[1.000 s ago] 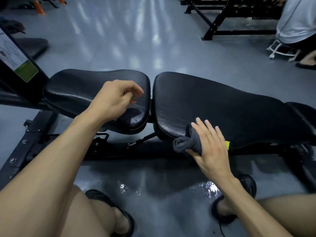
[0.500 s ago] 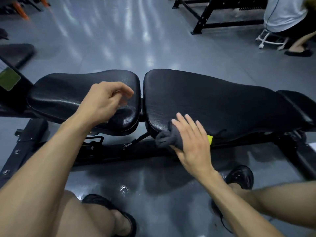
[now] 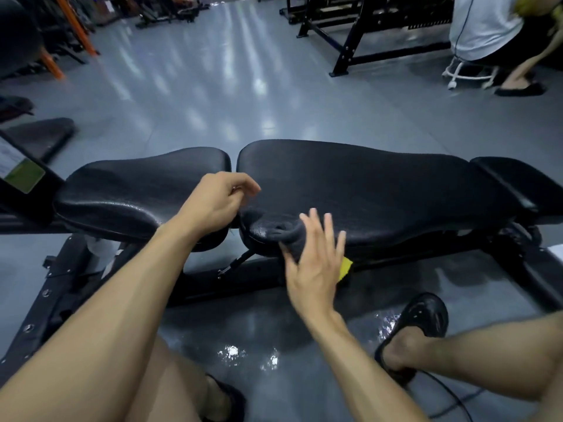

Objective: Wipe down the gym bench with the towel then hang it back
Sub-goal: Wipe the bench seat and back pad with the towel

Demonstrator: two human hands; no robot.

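Your towel [image 3: 291,236] is a dark grey bundle bunched at the near edge of the bench's long back pad [image 3: 380,193], close to that pad's near-left corner beside the gap to the seat pad [image 3: 137,193]. Part of it drapes over the rounded edge, and the rest disappears under your right hand [image 3: 313,263].

That hand lies flat over the towel with its fingers [image 3: 327,226] straight and fanned apart, pressing the cloth against the pad instead of gripping it. It looks blurred, so read it as mid-stroke. Your left hand [image 3: 216,202] hovers over the gap between the two pads, fingers loosely curled toward the thumb and holding nothing; whether it touches the vinyl you cannot tell from this view.

By my reading you are partway through the wiping. The cloth is working only the near-left part of the back pad; the far edge, the right end and the small pad [image 3: 518,184] beyond it are well apart from it. Both main pads show a patchy sheen along their near edges, but you cannot tell whether that is moisture or just glare, so nothing proves any stretch finished. Hanging the towel back is not yet started, and no hook or rail for it shows here.

A yellow tag [image 3: 345,268] sits on the frame just beside your right hand.
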